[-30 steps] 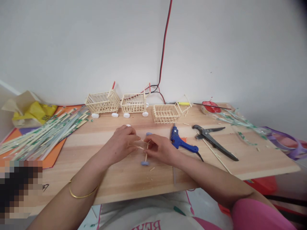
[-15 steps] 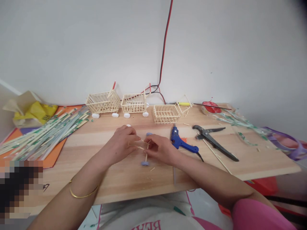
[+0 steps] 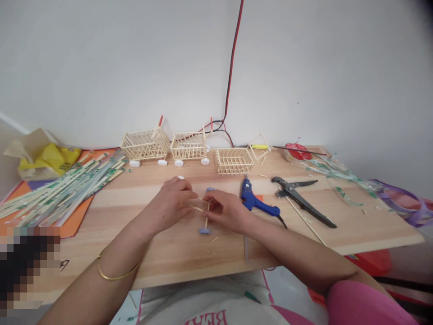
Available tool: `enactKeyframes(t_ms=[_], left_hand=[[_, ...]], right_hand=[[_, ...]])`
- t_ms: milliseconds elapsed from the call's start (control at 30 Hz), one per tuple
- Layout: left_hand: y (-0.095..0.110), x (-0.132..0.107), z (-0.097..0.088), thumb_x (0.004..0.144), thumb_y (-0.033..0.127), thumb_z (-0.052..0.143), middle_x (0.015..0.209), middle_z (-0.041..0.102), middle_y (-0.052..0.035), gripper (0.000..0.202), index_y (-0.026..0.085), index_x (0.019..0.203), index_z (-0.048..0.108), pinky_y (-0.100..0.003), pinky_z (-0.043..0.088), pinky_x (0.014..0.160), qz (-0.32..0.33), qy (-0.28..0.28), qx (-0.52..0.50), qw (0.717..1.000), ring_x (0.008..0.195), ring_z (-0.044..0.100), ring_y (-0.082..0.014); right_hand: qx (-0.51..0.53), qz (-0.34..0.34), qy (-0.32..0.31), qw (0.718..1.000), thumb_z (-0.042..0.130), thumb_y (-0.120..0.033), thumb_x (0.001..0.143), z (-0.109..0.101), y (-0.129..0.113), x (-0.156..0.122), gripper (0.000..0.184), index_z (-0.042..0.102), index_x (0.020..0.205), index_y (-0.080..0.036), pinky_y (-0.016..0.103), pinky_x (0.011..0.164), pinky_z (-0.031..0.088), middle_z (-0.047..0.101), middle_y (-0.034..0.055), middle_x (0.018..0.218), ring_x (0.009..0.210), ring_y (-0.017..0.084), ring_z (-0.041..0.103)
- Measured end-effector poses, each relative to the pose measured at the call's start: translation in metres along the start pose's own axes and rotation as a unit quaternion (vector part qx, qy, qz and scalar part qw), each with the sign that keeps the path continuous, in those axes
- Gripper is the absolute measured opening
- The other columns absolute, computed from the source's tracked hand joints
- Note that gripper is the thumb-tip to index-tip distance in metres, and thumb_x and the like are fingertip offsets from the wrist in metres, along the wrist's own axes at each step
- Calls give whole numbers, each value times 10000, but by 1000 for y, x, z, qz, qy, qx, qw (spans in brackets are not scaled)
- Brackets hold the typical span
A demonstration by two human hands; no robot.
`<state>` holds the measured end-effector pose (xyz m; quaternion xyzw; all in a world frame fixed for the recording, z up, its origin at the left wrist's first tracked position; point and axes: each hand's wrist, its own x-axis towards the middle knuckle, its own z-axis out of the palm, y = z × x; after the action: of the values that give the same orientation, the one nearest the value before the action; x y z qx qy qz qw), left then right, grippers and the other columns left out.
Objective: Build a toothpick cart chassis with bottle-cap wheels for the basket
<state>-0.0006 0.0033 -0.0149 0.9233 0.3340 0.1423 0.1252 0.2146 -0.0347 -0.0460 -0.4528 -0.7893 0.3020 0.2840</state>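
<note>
Stick frame (image 3: 198,208) is spanning the gap between the 2 hands over the bench (image 3: 162,266), its axle (image 3: 206,222) holding 1 grey-blue wheel (image 3: 204,231) near each end. Left hand's (image 3: 172,198) grip is pinching the frame's left part; right hand's (image 3: 230,210) grip is pinching it beside the axle. Blue glue gun (image 3: 251,199) is lying just right of the right hand, cutters (image 3: 299,201) farther right. Behind, 3 stick carts (image 3: 145,152) are standing in a row, the 2 leftmost resting on white wheels (image 3: 134,163).
</note>
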Motion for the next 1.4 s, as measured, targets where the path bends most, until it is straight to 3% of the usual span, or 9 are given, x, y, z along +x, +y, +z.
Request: enactKeyframes(t_ms=[767,1400], left_hand=[[0,0,0,779,181,658,873,571,-34,120,215,893,669,-334,367,759,12,5,-13,1000,848,506,-196],[2,2,-2,807,201,648,845,598,-37,95,205,899,669,-344,369,745,24,7,-16,1000,834,525,-198]], right_hand=[[19,14,5,1000,659,-213,761,3,4,-1,152,555,871,-195,231,624,437,602,-21,734,657,115,567],[5,-18,12,1000,655,-205,762,5,8,-1,147,574,884,-194,232,638,434,601,-13,763,670,115,564]])
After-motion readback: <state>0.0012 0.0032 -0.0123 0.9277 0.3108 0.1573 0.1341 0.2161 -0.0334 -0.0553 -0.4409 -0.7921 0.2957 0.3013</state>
